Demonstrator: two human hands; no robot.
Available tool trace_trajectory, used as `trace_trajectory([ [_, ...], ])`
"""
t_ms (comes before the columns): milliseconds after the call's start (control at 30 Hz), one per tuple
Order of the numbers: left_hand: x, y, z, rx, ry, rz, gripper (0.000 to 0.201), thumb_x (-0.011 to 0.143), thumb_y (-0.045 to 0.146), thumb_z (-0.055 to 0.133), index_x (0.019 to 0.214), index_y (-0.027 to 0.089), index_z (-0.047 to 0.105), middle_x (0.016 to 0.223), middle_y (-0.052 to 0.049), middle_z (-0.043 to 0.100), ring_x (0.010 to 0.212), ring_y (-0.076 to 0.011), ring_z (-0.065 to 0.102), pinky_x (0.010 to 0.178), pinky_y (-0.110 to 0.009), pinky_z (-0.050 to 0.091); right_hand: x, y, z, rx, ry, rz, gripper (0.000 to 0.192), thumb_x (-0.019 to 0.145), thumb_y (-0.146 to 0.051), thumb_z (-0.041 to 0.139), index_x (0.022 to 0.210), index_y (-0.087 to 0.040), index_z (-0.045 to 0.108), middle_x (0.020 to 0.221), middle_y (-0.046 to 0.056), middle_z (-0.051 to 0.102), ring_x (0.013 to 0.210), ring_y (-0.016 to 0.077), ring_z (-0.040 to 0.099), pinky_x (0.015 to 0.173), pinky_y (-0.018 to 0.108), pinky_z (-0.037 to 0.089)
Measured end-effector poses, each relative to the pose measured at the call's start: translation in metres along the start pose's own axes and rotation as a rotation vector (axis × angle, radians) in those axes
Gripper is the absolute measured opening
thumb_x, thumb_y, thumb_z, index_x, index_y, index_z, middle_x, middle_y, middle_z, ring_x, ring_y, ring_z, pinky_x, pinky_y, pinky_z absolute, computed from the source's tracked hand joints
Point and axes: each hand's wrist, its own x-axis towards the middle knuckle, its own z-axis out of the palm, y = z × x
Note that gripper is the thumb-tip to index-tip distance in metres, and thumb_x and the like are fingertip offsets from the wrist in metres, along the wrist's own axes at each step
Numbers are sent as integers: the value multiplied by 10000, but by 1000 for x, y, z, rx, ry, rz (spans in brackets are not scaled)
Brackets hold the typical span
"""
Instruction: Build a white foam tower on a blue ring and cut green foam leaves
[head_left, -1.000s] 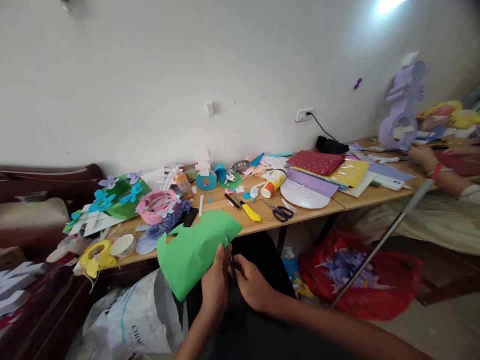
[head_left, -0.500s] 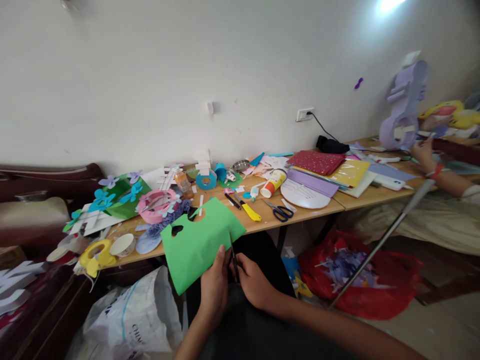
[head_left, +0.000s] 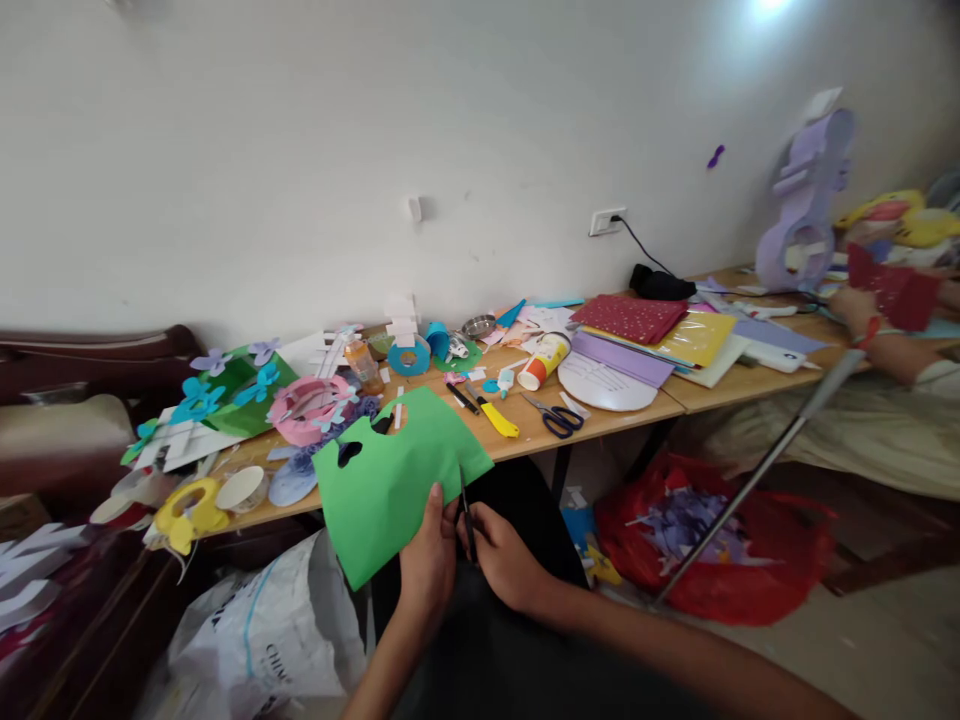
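Note:
A green sheet of craft paper or foam (head_left: 397, 480), with cut-out holes near its upper left edge, is pinched along its lower edge by my left hand (head_left: 431, 550). My right hand (head_left: 502, 560) is closed around dark scissors (head_left: 469, 520); their blades sit in a slit at the sheet's lower right. The handles are mostly hidden by my fingers. On the wooden table (head_left: 510, 450) beyond the sheet lie a yellow utility knife (head_left: 499, 418), a black pen (head_left: 462, 399) and a second pair of scissors (head_left: 561, 419) with dark blue handles.
A printed paper cup (head_left: 545, 361), stacked sheets (head_left: 630, 318), a pink paper ring (head_left: 307, 412) and a yellow ring (head_left: 191, 512) crowd the table. Below are a white sack (head_left: 277, 630) and a red bag (head_left: 780, 570) of scraps. At right, another person's hand (head_left: 855, 310) is near red paper (head_left: 892, 290).
The other person at right now has a red piece of paper raised near the hands. My hands and the green sheet stay nearly the same; the view shifts slightly.

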Motion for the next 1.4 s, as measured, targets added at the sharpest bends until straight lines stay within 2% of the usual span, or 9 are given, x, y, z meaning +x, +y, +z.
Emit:
trace_trajectory([
  [200, -3, 4, 1, 74, 19, 18, 186, 941, 115, 593, 1023, 233, 711, 1153, -26, 735, 1014, -147, 711, 903, -250, 572, 1, 2, 0, 34, -4, 11, 183, 938, -299, 442, 775, -219, 462, 684, -22, 464, 669, 146, 446, 644, 265, 396],
  [333, -4, 4, -3, 173, 18, 47, 150, 897, 118, 662, 992, 220, 719, 1137, -41, 740, 967, -159, 722, 942, -277, 560, 1, 5, -1, 41, -5, 8, 173, 941, -309, 444, 798, -215, 473, 719, -16, 477, 684, 144, 449, 647, 263, 405],
  [400, -3, 5, -5, 200, 15, 70, 158, 869, 116, 698, 990, 213, 724, 1154, -54, 734, 1004, -175, 716, 975, -289, 546, 1, 5, -2, 41, -3, 14, 178, 941, -312, 440, 798, -213, 477, 720, -15, 476, 683, 142, 445, 642, 260, 402],
  [567, -3, 10, -6, 116, -5, 51, 274, 835, 83, 721, 1074, 215, 704, 1212, -70, 713, 1082, -227, 699, 1008, -357, 545, 1, 0, -5, 22, 1, 26, 142, 917, -293, 450, 803, -214, 482, 726, -20, 475, 686, 141, 440, 646, 258, 395],
  [767, -1, 18, -6, 100, 22, 31, 400, 810, 36, 714, 1151, 243, 678, 1248, -60, 702, 1084, -219, 697, 961, -348, 571, 0, -6, -9, -32, 13, 23, 157, 918, -295, 450, 793, -207, 487, 746, -14, 497, 710, 140, 461, 667, 262, 388],
  [967, 1, 29, -8, 100, -99, 54, 502, 754, 64, 764, 1208, 255, 665, 1214, -74, 718, 1006, -241, 726, 867, -357, 614, -1, -7, -15, -56, 10, 8, 132, 905, -267, 461, 807, -197, 513, 765, -8, 538, 725, 142, 498, 691, 267, 409],
  [1067, 2, 35, -11, 131, -91, 41, 501, 743, 51, 763, 1197, 242, 671, 1191, -86, 724, 959, -243, 737, 816, -351, 628, -1, -10, -19, -76, -5, 1, 126, 906, -284, 490, 823, -196, 526, 781, -5, 550, 738, 146, 505, 692, 268, 411],
  [1267, 7, 51, -18, 223, -208, 38, 549, 714, 150, 834, 1230, 206, 655, 1243, -127, 695, 1022, -275, 718, 821, -371, 627, -1, -20, -27, -142, -36, -8, 108, 901, -256, 489, 837, -189, 544, 808, 16, 593, 760, 165, 538, 715, 289, 410],
  [1400, 10, 63, -21, 285, -224, 25, 503, 683, 175, 863, 1152, 185, 683, 1240, -138, 694, 1032, -286, 711, 795, -364, 633, -3, -23, -33, -154, -70, -19, 127, 921, -282, 490, 888, -187, 567, 842, 24, 610, 783, 174, 542, 726, 291, 415],
])
